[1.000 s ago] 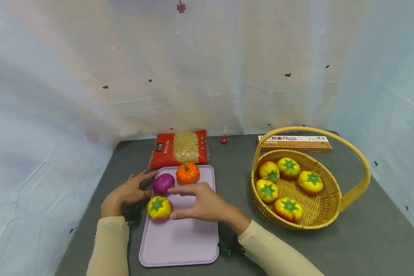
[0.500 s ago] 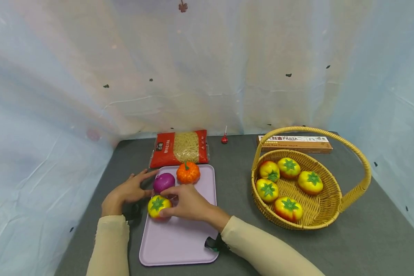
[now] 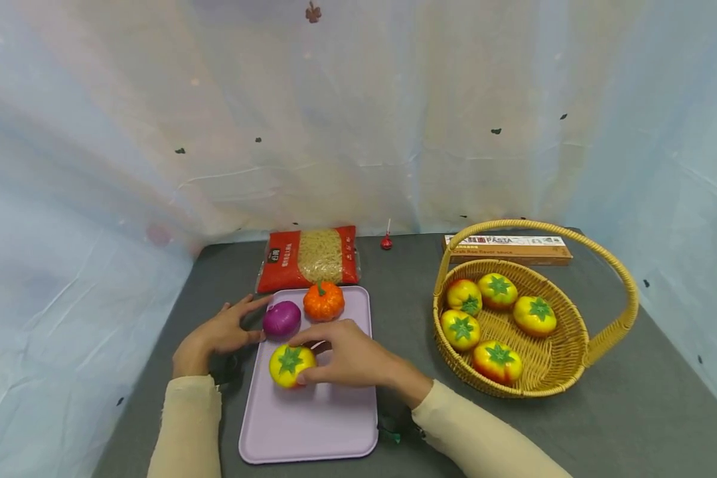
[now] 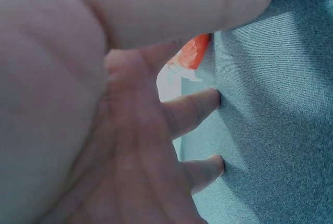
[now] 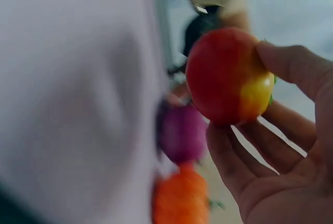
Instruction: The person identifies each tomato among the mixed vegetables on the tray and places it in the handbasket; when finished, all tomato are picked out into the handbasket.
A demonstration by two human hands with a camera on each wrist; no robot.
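My right hand [image 3: 352, 355] pinches a yellow-and-red tomato [image 3: 289, 365] with a green star-shaped top between thumb and fingers. In the right wrist view the tomato [image 5: 223, 78] shows its red underside and is held clear of the lilac tray [image 3: 307, 431]. My left hand [image 3: 224, 332] rests at the tray's left edge with fingers spread, thumb near the purple onion [image 3: 282, 318]. The left wrist view shows two of its fingertips [image 4: 208, 99] on the grey cloth. An orange pumpkin [image 3: 324, 302] sits at the tray's far end, beside the onion.
A wicker basket [image 3: 546, 372] with a tall handle holds several similar tomatoes on the right. Behind it lies a pasta box [image 3: 508, 251]. A red pasta bag [image 3: 283, 262] lies beyond the tray, and a red lollipop [image 3: 386, 243] is near the back edge.
My right hand has closed its thumb and fingers on the tomato, lifted it and brought it slightly right. The left hand has kept its place by the tray.
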